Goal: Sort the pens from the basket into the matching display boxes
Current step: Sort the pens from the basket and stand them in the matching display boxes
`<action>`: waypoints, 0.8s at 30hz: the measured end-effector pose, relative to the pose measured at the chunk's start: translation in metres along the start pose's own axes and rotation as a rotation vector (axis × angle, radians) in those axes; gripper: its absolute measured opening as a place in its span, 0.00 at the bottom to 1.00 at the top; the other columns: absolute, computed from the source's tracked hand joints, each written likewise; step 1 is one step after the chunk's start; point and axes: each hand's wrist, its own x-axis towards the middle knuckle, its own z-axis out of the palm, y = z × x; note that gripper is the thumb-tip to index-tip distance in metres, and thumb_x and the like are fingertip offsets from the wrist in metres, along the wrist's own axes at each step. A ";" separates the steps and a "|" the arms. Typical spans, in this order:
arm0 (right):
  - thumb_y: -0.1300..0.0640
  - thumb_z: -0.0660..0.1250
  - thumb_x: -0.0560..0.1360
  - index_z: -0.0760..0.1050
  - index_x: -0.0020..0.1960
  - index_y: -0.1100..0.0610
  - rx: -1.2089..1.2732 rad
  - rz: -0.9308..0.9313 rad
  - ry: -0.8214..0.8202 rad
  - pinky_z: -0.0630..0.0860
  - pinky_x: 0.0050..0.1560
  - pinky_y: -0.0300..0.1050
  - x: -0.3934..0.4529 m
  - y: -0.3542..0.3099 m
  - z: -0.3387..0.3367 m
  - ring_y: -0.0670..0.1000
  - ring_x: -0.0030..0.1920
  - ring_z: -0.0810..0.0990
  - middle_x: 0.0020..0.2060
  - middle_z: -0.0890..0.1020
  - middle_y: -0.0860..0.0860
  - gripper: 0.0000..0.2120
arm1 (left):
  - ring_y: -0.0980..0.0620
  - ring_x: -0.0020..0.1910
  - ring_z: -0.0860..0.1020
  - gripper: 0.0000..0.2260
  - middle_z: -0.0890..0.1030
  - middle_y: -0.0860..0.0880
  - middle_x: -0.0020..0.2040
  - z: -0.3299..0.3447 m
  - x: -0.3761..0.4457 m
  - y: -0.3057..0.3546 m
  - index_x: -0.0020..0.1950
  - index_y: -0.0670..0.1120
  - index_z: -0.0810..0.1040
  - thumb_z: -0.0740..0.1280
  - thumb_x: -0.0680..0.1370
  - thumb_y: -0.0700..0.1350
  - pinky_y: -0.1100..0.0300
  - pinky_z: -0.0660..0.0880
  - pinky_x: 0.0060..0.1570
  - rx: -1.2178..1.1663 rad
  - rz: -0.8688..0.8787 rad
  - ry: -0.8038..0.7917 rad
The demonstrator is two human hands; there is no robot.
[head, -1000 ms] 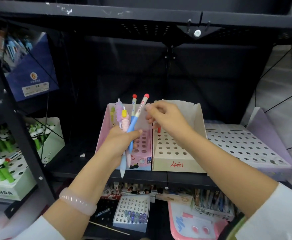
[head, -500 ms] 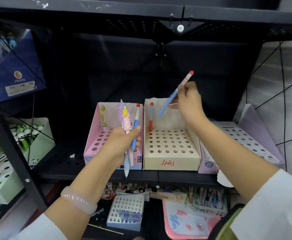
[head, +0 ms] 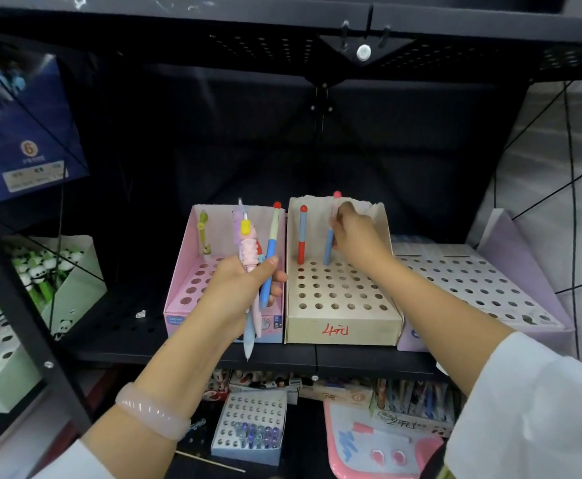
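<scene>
My left hand [head: 239,295] grips a bunch of pens [head: 252,257] upright in front of the pink display box [head: 192,288]: a pink character pen, a pale one, and a blue pen with a red cap. A yellow-green pen [head: 203,233] stands in the pink box's back row. My right hand [head: 358,236] holds a blue pen with a red top [head: 329,248], its tip in a back-row hole of the beige display box [head: 341,326]. A red-and-blue pen [head: 302,236] stands beside it in that box.
A lilac perforated box [head: 483,288] sits right of the beige one. Green panda-pen boxes [head: 40,271] stand on the left shelf behind a black frame post [head: 23,305]. Below the shelf lie a small box of purple pens [head: 251,426] and a pink tray [head: 379,440].
My right hand has come down from above the beige box and stood the blue pen into a back-row hole. My left hand still holds the bunch in the same place.
</scene>
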 end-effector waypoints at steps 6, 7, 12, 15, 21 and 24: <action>0.53 0.58 0.80 0.71 0.53 0.60 -0.037 0.057 -0.036 0.73 0.39 0.42 -0.009 0.002 0.008 0.51 0.39 0.76 0.42 0.79 0.54 0.10 | 0.57 0.22 0.76 0.04 0.81 0.50 0.26 -0.002 -0.002 0.001 0.44 0.41 0.76 0.64 0.77 0.38 0.65 0.75 0.25 0.008 0.003 -0.004; 0.53 0.59 0.79 0.72 0.52 0.59 -0.002 0.057 0.060 0.73 0.36 0.41 -0.010 0.002 0.005 0.49 0.36 0.76 0.39 0.78 0.51 0.09 | 0.57 0.23 0.76 0.04 0.81 0.50 0.27 -0.003 -0.002 0.001 0.44 0.41 0.77 0.64 0.77 0.39 0.65 0.75 0.25 0.006 0.004 -0.008; 0.52 0.61 0.78 0.78 0.46 0.55 0.554 0.002 -0.008 0.74 0.30 0.32 -0.025 -0.026 -0.006 0.45 0.36 0.79 0.37 0.80 0.49 0.10 | 0.57 0.23 0.76 0.04 0.81 0.50 0.28 0.000 0.000 0.002 0.47 0.39 0.77 0.64 0.77 0.39 0.65 0.75 0.25 0.016 -0.005 -0.028; 0.50 0.62 0.78 0.79 0.43 0.54 0.765 0.012 -0.308 0.77 0.36 0.33 -0.039 -0.043 -0.005 0.43 0.36 0.80 0.37 0.82 0.48 0.11 | 0.56 0.22 0.76 0.04 0.82 0.49 0.28 0.006 0.000 0.001 0.47 0.40 0.77 0.64 0.77 0.39 0.66 0.74 0.24 0.009 -0.010 -0.048; 0.59 0.59 0.79 0.75 0.41 0.57 0.921 0.115 -0.238 0.79 0.38 0.38 -0.036 -0.046 -0.009 0.45 0.33 0.79 0.34 0.79 0.51 0.10 | 0.55 0.24 0.79 0.06 0.82 0.47 0.27 0.013 -0.003 -0.002 0.45 0.39 0.76 0.64 0.78 0.41 0.66 0.75 0.24 -0.050 -0.030 -0.060; 0.59 0.58 0.80 0.71 0.45 0.58 0.912 0.150 0.089 0.79 0.34 0.35 -0.020 -0.031 -0.028 0.46 0.34 0.81 0.37 0.80 0.52 0.06 | 0.55 0.22 0.78 0.07 0.81 0.47 0.26 0.012 -0.003 -0.002 0.46 0.38 0.74 0.62 0.79 0.42 0.65 0.75 0.23 -0.069 -0.060 -0.036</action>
